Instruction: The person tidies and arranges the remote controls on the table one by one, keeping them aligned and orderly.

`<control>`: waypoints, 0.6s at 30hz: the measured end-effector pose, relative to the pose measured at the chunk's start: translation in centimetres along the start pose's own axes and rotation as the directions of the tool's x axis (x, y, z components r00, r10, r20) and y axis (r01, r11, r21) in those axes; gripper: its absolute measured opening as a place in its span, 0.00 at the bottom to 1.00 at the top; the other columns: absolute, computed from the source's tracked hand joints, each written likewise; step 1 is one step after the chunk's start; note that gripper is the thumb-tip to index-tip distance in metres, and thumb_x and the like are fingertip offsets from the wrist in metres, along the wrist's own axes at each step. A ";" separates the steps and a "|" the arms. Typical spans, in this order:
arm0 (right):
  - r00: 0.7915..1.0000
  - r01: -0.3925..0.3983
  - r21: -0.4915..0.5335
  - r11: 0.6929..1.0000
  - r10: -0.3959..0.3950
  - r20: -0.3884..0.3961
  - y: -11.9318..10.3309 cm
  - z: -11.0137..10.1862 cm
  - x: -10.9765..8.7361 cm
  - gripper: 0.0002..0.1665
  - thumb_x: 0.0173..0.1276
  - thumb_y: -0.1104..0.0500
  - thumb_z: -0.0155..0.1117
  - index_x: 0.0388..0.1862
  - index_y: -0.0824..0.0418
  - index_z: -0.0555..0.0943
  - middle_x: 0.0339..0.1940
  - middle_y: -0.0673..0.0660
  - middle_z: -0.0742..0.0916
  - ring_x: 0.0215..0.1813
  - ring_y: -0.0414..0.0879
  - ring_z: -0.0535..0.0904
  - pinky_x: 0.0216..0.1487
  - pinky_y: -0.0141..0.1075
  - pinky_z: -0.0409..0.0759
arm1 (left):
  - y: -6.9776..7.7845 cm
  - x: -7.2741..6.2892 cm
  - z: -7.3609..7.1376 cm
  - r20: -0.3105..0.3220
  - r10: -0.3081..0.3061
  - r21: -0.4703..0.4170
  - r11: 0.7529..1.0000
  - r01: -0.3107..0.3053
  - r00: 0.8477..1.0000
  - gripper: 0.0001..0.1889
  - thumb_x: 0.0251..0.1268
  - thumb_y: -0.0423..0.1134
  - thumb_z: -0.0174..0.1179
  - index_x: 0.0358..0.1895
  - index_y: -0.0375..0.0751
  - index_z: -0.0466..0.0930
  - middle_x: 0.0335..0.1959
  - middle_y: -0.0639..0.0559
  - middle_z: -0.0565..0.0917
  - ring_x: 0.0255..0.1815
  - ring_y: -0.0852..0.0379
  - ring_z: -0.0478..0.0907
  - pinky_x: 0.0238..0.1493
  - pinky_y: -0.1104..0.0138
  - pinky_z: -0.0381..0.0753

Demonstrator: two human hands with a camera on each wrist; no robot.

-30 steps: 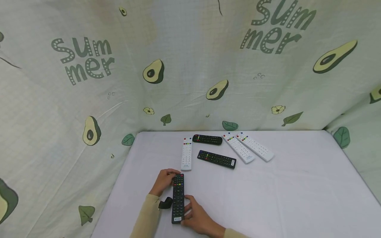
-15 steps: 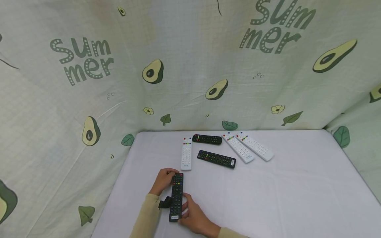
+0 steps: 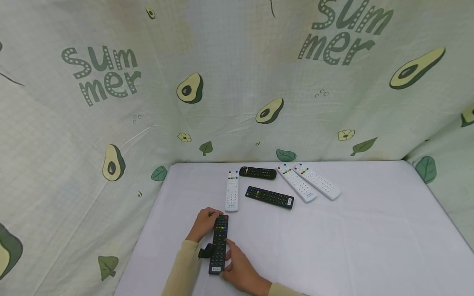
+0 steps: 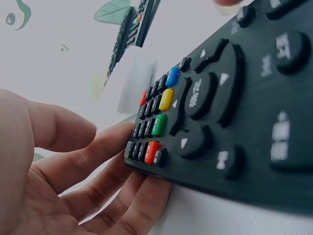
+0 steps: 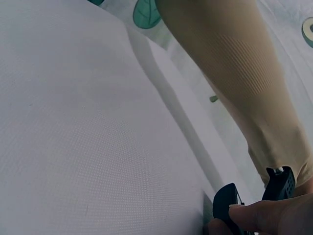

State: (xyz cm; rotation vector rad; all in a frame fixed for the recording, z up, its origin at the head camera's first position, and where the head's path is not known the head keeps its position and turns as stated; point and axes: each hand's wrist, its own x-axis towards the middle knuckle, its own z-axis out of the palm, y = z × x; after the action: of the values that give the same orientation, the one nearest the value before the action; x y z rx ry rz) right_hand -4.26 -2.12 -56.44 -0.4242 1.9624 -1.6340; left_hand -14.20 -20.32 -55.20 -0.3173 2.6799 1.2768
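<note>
A long black remote control (image 3: 219, 244) lies lengthwise between the two hands near the table's front. At its far end is my left hand (image 3: 203, 224); in the left wrist view those fingers (image 4: 95, 188) reach along and touch the end of the remote, while the thumb stays apart from it. My right hand (image 3: 242, 269) holds the near end from the right side, thumb at the bottom corner. The right wrist view shows that thumb (image 5: 266, 215) against the remote's dark end (image 5: 225, 203). Coloured buttons (image 4: 159, 125) face up. The right fingers are partly hidden.
A white remote (image 3: 232, 191) lies just beyond the left hand. Two black remotes, one farther back (image 3: 258, 173) and one nearer (image 3: 269, 197), lie to its right. Two more white remotes (image 3: 296, 183) slant beside them. A patterned cloth (image 3: 229, 82) hangs behind the white table (image 3: 370, 230).
The near end of the black remote has shifted slightly left, together with my right hand. My left hand stays almost in place. The other remotes have not moved.
</note>
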 end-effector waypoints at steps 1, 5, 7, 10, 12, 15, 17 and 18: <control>1.000 0.004 -0.002 1.000 -0.004 -0.001 0.0 0.0 0.0 0.56 0.57 0.73 0.75 0.81 0.76 0.56 0.45 0.54 0.78 0.36 0.37 0.83 0.36 0.31 0.85 | 0.0 0.0 0.0 -0.001 0.001 0.003 1.000 -0.001 1.000 0.14 0.78 0.37 0.54 0.50 0.35 0.89 0.51 0.42 0.87 0.52 0.47 0.82 0.59 0.47 0.82; 1.000 0.017 0.004 1.000 -0.016 -0.013 -0.2 0.1 0.1 0.55 0.56 0.75 0.75 0.80 0.76 0.58 0.45 0.55 0.78 0.35 0.36 0.82 0.35 0.31 0.85 | 0.2 0.0 0.0 0.001 0.005 0.013 1.000 -0.005 1.000 0.15 0.80 0.38 0.53 0.51 0.35 0.88 0.51 0.42 0.87 0.52 0.47 0.82 0.59 0.46 0.82; 1.000 0.017 0.010 1.000 -0.017 -0.016 -0.2 0.1 0.2 0.55 0.56 0.75 0.75 0.80 0.75 0.58 0.45 0.56 0.77 0.35 0.36 0.82 0.35 0.31 0.85 | 0.2 0.0 0.0 0.002 0.010 0.019 1.000 -0.010 1.000 0.15 0.80 0.39 0.53 0.52 0.35 0.88 0.51 0.41 0.87 0.51 0.47 0.82 0.58 0.47 0.82; 1.000 0.017 0.017 1.000 -0.016 -0.016 -0.2 0.1 0.3 0.55 0.56 0.76 0.75 0.80 0.75 0.58 0.45 0.56 0.77 0.35 0.37 0.83 0.35 0.31 0.86 | 0.3 0.0 -0.1 0.002 0.019 0.029 0.999 -0.019 1.000 0.15 0.80 0.39 0.53 0.52 0.35 0.88 0.51 0.42 0.86 0.49 0.49 0.81 0.56 0.48 0.83; 1.000 0.012 0.022 1.000 -0.011 -0.014 -0.2 0.1 0.3 0.55 0.57 0.76 0.75 0.80 0.75 0.58 0.45 0.56 0.77 0.35 0.37 0.83 0.35 0.31 0.86 | 0.4 0.0 -0.1 0.002 0.024 0.033 0.999 -0.024 1.000 0.15 0.80 0.39 0.54 0.53 0.35 0.88 0.51 0.42 0.86 0.48 0.50 0.80 0.54 0.49 0.83; 1.000 0.010 0.019 1.000 -0.010 -0.014 -0.2 0.1 0.4 0.56 0.57 0.76 0.75 0.81 0.75 0.57 0.45 0.55 0.77 0.35 0.37 0.83 0.35 0.31 0.86 | 0.4 0.0 -0.2 0.003 0.027 0.032 0.999 -0.028 1.000 0.15 0.80 0.38 0.54 0.53 0.36 0.88 0.51 0.43 0.86 0.47 0.51 0.80 0.52 0.51 0.83; 1.000 0.013 0.008 1.000 -0.012 -0.014 -0.2 0.0 0.4 0.57 0.57 0.75 0.76 0.81 0.75 0.56 0.45 0.55 0.78 0.34 0.37 0.83 0.35 0.31 0.86 | 0.4 0.1 -0.2 0.009 0.028 0.033 0.999 -0.028 1.000 0.15 0.80 0.38 0.54 0.54 0.36 0.88 0.51 0.43 0.86 0.47 0.51 0.80 0.52 0.51 0.83; 1.000 0.014 -0.002 1.000 -0.014 -0.015 -0.3 -0.1 0.4 0.57 0.58 0.73 0.76 0.82 0.74 0.56 0.45 0.55 0.78 0.35 0.37 0.83 0.34 0.31 0.85 | 0.4 0.1 -0.2 0.011 0.029 0.035 0.999 -0.030 1.000 0.15 0.80 0.38 0.54 0.54 0.36 0.88 0.51 0.43 0.86 0.47 0.51 0.80 0.52 0.51 0.83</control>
State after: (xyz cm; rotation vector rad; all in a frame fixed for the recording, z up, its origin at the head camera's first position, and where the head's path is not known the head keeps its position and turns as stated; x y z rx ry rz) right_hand -4.69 -2.30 -56.26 -0.4283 1.9760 -1.6490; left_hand -14.44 -20.28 -54.82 -0.2669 2.7050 1.2345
